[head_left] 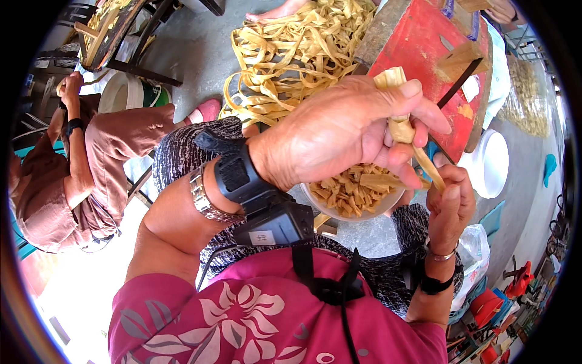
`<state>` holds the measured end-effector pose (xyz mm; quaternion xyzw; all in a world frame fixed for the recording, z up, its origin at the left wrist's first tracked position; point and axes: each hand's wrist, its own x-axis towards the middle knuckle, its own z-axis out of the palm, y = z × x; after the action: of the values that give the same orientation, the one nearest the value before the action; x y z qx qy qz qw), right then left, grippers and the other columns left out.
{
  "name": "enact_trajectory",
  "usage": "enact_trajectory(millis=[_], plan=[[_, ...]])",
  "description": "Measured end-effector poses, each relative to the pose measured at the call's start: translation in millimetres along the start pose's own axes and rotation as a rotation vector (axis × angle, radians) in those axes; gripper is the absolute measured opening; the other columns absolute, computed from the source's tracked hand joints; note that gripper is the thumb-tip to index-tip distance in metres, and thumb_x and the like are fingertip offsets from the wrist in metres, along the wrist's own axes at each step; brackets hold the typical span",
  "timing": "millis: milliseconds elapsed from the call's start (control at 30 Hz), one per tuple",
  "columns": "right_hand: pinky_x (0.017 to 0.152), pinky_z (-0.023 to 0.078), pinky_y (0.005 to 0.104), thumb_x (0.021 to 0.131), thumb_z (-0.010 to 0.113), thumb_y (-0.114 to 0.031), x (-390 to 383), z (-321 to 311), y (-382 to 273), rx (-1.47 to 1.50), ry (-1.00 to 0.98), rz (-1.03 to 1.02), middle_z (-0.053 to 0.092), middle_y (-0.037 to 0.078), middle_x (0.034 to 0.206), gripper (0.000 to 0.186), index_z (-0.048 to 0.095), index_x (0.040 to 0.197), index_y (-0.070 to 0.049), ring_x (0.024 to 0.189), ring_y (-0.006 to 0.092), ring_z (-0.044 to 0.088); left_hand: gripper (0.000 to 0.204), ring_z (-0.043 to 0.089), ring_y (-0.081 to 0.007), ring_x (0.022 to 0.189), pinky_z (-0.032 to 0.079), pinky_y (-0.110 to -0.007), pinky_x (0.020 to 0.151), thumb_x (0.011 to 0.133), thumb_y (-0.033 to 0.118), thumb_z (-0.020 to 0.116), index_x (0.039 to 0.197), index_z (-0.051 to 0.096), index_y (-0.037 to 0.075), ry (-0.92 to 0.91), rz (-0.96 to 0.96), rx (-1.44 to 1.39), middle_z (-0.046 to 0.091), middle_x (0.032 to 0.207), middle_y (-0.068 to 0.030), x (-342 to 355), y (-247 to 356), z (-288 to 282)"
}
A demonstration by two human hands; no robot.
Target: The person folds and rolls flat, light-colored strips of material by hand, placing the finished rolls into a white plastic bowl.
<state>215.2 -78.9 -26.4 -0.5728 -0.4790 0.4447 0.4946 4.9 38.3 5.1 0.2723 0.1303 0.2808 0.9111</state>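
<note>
My left hand (364, 127), near the centre, has its fingers curled round a folded, knotted piece of pale yellow strip material (399, 127). A narrow tail (427, 165) hangs from it down to the right, where my right hand (450, 200) pinches it. Below my left hand, a white bowl (312, 197) holds short chopped tan pieces (345, 197); my fingers hide part of it.
A heap of long yellow strips (297, 42) lies on the floor. A red board (412, 42) with wooden blocks is at upper right, beside a white bucket (488, 164). A co-worker (73, 194) sits at left, near a bench (106, 27). Another person's hand (500, 11) shows at top right.
</note>
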Motion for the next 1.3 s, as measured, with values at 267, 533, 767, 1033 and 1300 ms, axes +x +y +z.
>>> enact_trajectory(millis=[267,533,767,1033,1300], plan=[[0.044,0.036,0.0173,0.095,0.049,-0.028,2.5,11.8,0.4,-0.106,-0.153,0.181,0.057,0.001,0.071,0.030,0.056,0.100,0.000,0.052,0.0058,0.048,0.038,0.051,-0.0047,0.050,0.044,-0.020,0.046,0.093,0.039,0.051,0.098,0.062,0.003,0.252,-0.027,0.899,0.057,0.068,0.0010,5.0,-19.3,-10.5],[0.043,0.035,0.0204,0.095,0.049,-0.025,11.7,23.1,-22.7,-0.148,-0.277,0.255,0.052,-0.001,0.063,0.025,0.056,0.091,-0.001,0.053,0.0059,0.047,0.020,0.044,-0.0031,0.046,0.035,-0.019,0.039,0.089,0.022,0.060,0.084,0.060,0.003,0.259,0.030,0.815,0.050,0.059,0.0032,5.9,-17.5,-3.9],[0.046,0.033,0.0238,0.095,0.049,-0.021,19.4,5.0,-44.4,-0.404,-0.170,-0.079,0.047,0.004,0.061,0.028,0.054,0.076,0.000,0.049,0.0094,0.044,0.013,0.037,-0.0012,0.048,0.035,-0.018,0.041,0.090,0.015,0.057,0.086,0.060,0.004,0.299,0.094,0.590,0.043,0.058,0.0051,14.3,6.8,3.4],[0.051,0.039,0.0277,0.094,0.051,-0.018,58.5,-12.8,-64.8,-0.682,0.187,-0.249,0.047,0.010,0.063,0.023,0.054,0.081,0.001,0.053,0.0175,0.045,0.015,0.039,-0.0003,0.048,0.034,-0.017,0.043,0.089,0.021,0.060,0.088,0.061,0.006,0.315,0.252,0.794,0.045,0.059,0.0063,72.4,17.0,15.1],[0.048,0.041,0.0380,0.093,0.049,-0.017,70.9,-12.8,-29.7,-0.965,0.171,-0.259,0.051,0.017,0.063,0.020,0.053,0.083,-0.001,0.054,0.0336,0.052,0.024,0.047,-0.0096,0.048,0.039,-0.028,0.047,0.085,0.020,0.062,0.073,0.061,-0.002,0.569,0.589,1.759,0.056,0.055,-0.0048,89.1,7.0,-13.1]])
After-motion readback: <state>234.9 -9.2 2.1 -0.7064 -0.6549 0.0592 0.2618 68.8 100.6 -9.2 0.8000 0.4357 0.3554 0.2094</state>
